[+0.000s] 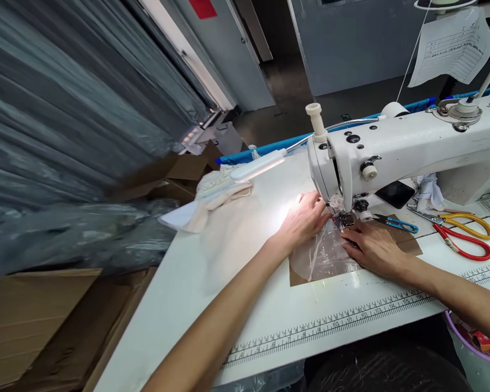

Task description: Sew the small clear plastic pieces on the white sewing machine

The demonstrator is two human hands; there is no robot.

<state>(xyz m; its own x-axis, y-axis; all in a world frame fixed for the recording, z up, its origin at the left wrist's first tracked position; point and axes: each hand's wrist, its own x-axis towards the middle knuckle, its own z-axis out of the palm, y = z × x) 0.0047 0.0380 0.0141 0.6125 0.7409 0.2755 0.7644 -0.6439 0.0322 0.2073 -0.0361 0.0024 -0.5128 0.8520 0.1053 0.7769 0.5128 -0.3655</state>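
A piece of sheer white fabric (324,253) lies under the presser foot (346,219) of a white sewing machine (375,139). My left hand (304,220) is just left of the needle area, its fingers bent and closed on the fabric. To the right of the foot, my right hand (373,247) rests on the fabric with its fingers stretched out, thumb and forefinger a little apart. Both hands are close to the foot. A brown board (298,275) shows beneath the see-through fabric.
Blue thread snips (398,223), red-handled scissors (461,245) and a yellow-handled tool (469,220) lie right of the machine head. A lit lamp (261,165) shines over pale cloth (224,201). Ruler tape (335,324) runs along the front edge. Cardboard boxes (36,316) stand at left.
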